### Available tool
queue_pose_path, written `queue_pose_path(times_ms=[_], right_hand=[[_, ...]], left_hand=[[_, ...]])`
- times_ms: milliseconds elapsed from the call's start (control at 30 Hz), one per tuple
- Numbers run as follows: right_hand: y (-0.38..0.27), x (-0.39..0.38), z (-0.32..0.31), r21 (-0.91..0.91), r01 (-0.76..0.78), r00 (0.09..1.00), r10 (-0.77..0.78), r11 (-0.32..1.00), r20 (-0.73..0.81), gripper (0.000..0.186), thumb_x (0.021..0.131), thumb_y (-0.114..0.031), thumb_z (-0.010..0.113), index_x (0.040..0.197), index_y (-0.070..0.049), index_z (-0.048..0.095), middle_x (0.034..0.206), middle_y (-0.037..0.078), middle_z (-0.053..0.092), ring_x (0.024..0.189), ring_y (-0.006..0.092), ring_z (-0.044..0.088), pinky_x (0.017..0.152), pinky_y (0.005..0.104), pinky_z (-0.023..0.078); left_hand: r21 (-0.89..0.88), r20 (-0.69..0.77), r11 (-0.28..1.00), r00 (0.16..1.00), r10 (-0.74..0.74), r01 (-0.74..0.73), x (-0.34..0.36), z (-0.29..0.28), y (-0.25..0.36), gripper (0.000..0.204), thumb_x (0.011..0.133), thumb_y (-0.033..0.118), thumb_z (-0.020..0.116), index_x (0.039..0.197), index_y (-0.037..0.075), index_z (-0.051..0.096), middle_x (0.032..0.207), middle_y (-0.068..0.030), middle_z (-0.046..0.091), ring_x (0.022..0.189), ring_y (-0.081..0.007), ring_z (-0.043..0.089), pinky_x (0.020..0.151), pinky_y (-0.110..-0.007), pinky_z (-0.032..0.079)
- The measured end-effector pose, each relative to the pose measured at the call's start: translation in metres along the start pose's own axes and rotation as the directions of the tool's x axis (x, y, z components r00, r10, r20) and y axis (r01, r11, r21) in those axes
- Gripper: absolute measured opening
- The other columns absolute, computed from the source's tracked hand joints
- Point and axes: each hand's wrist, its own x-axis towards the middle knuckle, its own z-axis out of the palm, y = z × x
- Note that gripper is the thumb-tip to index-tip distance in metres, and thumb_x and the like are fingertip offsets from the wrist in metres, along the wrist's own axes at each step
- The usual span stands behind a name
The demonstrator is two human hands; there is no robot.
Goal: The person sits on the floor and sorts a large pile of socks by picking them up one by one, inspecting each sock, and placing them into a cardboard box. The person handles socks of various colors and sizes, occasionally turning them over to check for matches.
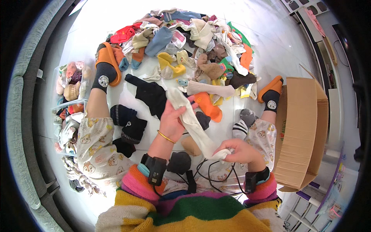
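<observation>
A long white sock (195, 125) is stretched slantwise between my two hands. My left hand (173, 119) grips its upper part, thumb across the front and fingers partly hidden behind the cloth. At the lower end, my right hand (240, 152) pinches the sock between thumb and fingers. Just beyond my left hand lies a black sock (148, 92) on the floor. An orange sock (208, 107) and a pale ribbed sock (210, 89) lie past the white one. Dark folded socks (133, 129) rest left of my left forearm.
Ahead spreads a big mixed heap of socks (201, 34). Clear bins (69, 103) filled with rolled socks stand at the left, near a grey sofa (23, 77). An opened cardboard box (299, 131) is at the right. My legs, in orange slippers (114, 65), flank the heap; black cables (208, 176) cross my lap.
</observation>
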Motion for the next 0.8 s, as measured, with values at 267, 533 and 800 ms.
queue_pose_path(times_ms=[267, 533, 800], right_hand=[[0.012, -0.018, -0.011, -0.198, 0.181, 0.741, -0.266, 0.963, -0.617, 0.014, 0.076, -0.003, 0.057, 0.090, -0.002, 0.059, 0.080, 0.000, 0.057, 0.073, 0.0064, 0.050, 0.066, 0.0203, 0.041], [0.026, -0.016, -0.025, 0.206, 0.294, 0.629, -0.027, 0.933, -0.777, 0.010, 0.082, -0.010, 0.053, 0.089, -0.003, 0.055, 0.081, 0.000, 0.058, 0.071, 0.0048, 0.051, 0.063, 0.0184, 0.041], [0.028, -0.003, -0.027, 0.268, 0.478, 0.544, -0.042, 0.837, -0.838, 0.016, 0.083, -0.015, 0.053, 0.094, -0.004, 0.054, 0.084, 0.002, 0.059, 0.070, 0.0073, 0.054, 0.064, 0.0202, 0.044]], left_hand=[[-0.015, -0.268, 0.990, 0.954, 0.134, -0.143, -0.003, -0.020, 0.041, 0.040, 0.091, 0.029, 0.039, 0.120, 0.002, 0.038, 0.113, -0.0135, 0.051, 0.103, -0.0237, 0.051, 0.088, -0.037, 0.042], [0.047, -0.263, 0.972, 0.936, 0.235, -0.231, -0.011, -0.036, 0.060, 0.043, 0.093, 0.034, 0.027, 0.122, 0.004, 0.038, 0.117, -0.0122, 0.049, 0.106, -0.0225, 0.049, 0.088, -0.034, 0.040], [0.297, -0.291, 0.952, 0.943, 0.163, -0.073, -0.015, -0.038, 0.052, 0.031, 0.090, 0.021, 0.043, 0.117, 0.005, 0.047, 0.082, -0.0001, 0.057, 0.064, -0.0053, 0.050, 0.048, -0.018, 0.038]])
